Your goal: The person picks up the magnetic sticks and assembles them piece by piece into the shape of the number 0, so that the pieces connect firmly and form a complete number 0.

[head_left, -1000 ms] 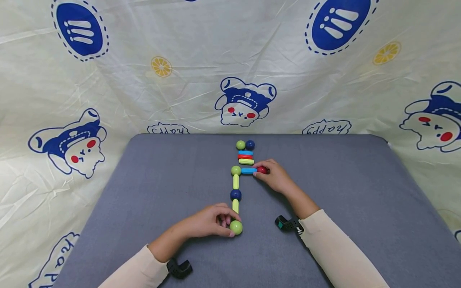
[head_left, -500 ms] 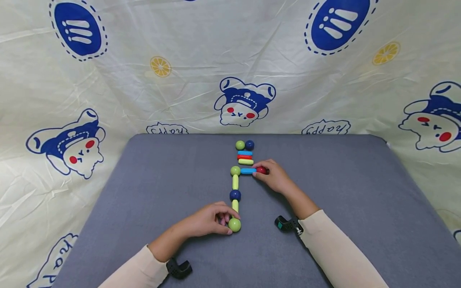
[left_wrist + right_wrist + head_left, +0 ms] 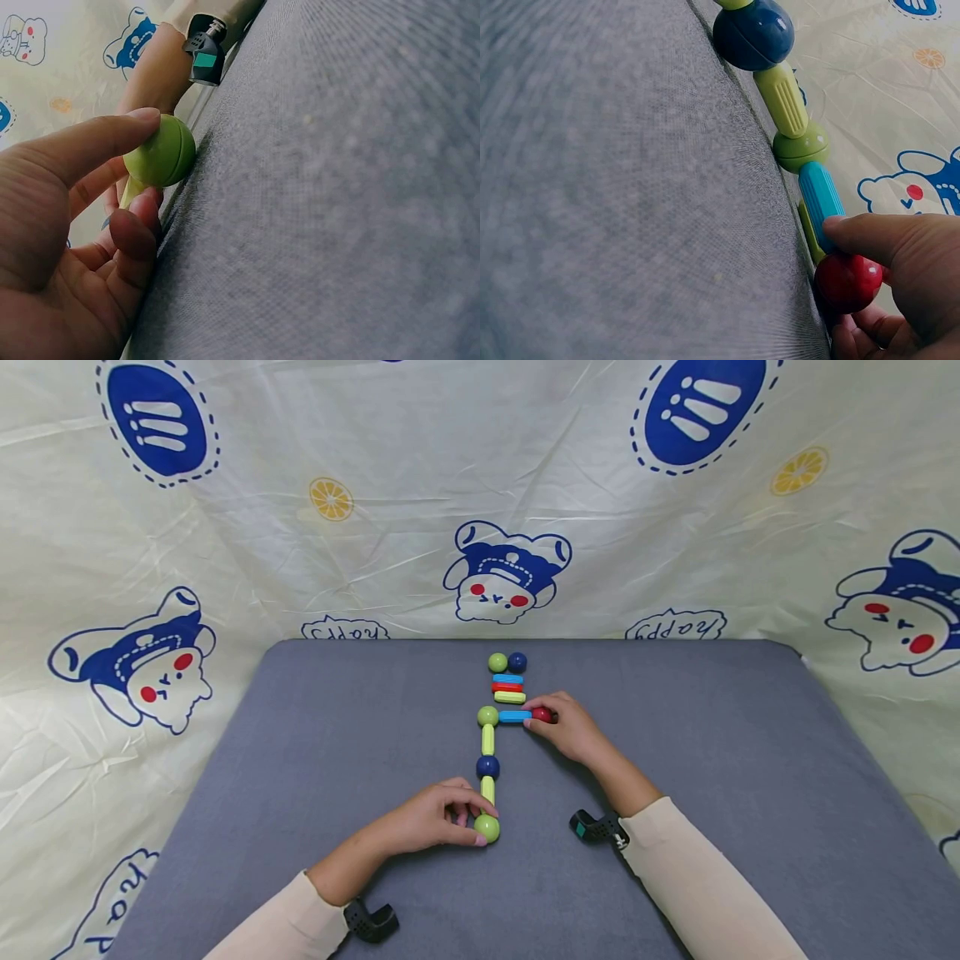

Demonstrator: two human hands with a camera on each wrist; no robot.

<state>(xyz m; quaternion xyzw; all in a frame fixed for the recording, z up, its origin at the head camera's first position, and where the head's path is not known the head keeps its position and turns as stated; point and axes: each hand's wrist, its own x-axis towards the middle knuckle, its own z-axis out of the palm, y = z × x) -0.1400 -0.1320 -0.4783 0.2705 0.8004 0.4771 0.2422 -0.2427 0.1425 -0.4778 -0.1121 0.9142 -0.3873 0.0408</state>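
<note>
My left hand (image 3: 450, 814) pinches a light green ball (image 3: 487, 828) between thumb and fingers. The ball meets the near end of a column of toy pieces: a yellow-green stick (image 3: 487, 790), a dark blue ball (image 3: 487, 767), another yellow-green stick (image 3: 488, 739) and a green ball (image 3: 487, 716) at the top. From that top ball a light blue stick (image 3: 822, 202) runs right to a red ball (image 3: 849, 282). My right hand (image 3: 570, 727) holds this end, thumb on the blue stick just by the red ball; its fingers are partly hidden behind the ball in the right wrist view.
Beyond the column lie a stacked row of blue (image 3: 508, 679), red (image 3: 507, 688) and yellow-green sticks (image 3: 510, 697). Behind them sit a green ball (image 3: 498, 662) and a dark blue ball (image 3: 517, 662). A printed sheet (image 3: 405, 552) hangs past the grey table's (image 3: 337, 727) far edge.
My left hand's green ball has shifted slightly away from me, closer against the lower stick. The right hand keeps its hold at the red ball, and the view has drifted a little.
</note>
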